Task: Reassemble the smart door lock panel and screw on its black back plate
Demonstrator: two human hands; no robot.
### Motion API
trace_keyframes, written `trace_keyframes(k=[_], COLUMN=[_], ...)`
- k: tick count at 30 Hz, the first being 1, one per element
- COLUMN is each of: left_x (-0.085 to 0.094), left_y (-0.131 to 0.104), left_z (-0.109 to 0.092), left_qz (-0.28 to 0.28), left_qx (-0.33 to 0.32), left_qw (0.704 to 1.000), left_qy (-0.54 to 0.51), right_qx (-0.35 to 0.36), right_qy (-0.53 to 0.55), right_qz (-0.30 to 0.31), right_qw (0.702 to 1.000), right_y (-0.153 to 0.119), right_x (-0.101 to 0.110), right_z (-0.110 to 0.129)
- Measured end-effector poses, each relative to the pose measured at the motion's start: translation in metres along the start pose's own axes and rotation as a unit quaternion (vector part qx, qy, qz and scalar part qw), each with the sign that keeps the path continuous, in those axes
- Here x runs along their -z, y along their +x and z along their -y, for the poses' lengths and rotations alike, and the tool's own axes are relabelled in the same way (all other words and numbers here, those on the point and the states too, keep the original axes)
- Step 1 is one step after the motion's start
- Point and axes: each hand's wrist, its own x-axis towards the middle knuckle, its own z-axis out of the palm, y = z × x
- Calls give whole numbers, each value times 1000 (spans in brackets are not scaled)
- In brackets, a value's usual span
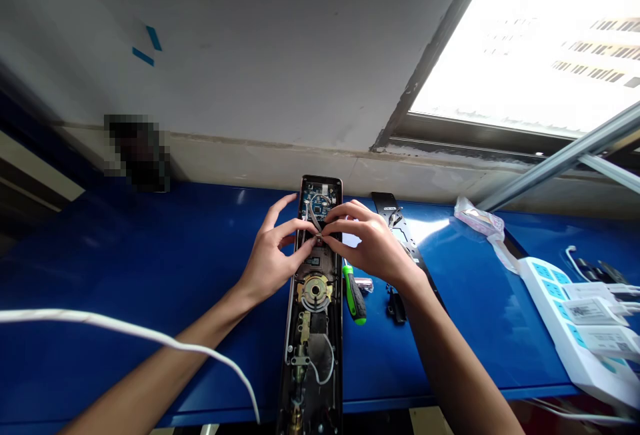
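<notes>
A long, narrow electronic door lock housing (339,335) lies open side up before me, its near end over the table's front edge. At its far end sits a blue circuit board (319,207) with a looped grey cable (314,215). My left hand (277,248) and my right hand (367,242) meet over the housing, just below the board. Thumb and fingers of both are pinched on a small cable connector (319,236), mostly hidden by the fingertips. Nearer to me are a round brass-coloured mechanism (316,291) and a loose white wire (332,362).
A green-and-black screwdriver (355,298) lies right of the housing on the blue table (200,248). Beyond my right wrist is a black panel (385,203). A white power strip (545,308) with chargers stands far right. A white cable (125,332) crosses above my left forearm.
</notes>
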Motion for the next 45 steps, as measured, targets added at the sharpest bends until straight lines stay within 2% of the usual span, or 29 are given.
trace_keyframes(k=[11, 21, 26, 29, 31, 33, 36, 38, 40, 42, 45], left_x=[-3, -1, 1, 0, -4, -12, -29, -42, -55, -66, -77], left_y=[-1, 0, -3, -4, -5, -4, -1, 1, 4, 5, 5], left_z=[1, -1, -11, -21, -30, -39, -51, -58, -64, -67, -67], left_qz=[-15, -5, 6, -25, -29, 19, 159, 249, 311, 349, 363], left_qx=[-9, -23, -37, -104, -167, -218, -269, -273, -261, -250, -252], left_qw=[1000, 1000, 997, 984, 971, 961, 935, 912, 889, 870, 861], left_qy=[-15, 0, 70, 142, 168, 170, 165, 179, 210, 242, 252], right_qx=[5, 1, -19, -80, -132, -186, -262, -306, -343, -371, -392], right_qy=[-9, -19, 2, 7, 1, -12, -44, -73, -102, -122, -127], right_qz=[-102, -109, -120, -131, -103, -52, 27, 65, 85, 91, 86], right_qw=[995, 994, 993, 988, 986, 981, 964, 947, 930, 916, 907], right_y=[-13, -15, -23, -38, -52, -66, -87, -99, -109, -116, -123], right_x=[-24, -28, -14, 6, 22, 36, 48, 49, 44, 37, 30], right_z=[-3, -2, 3, 6, 6, 7, 8, 10, 12, 13, 14])
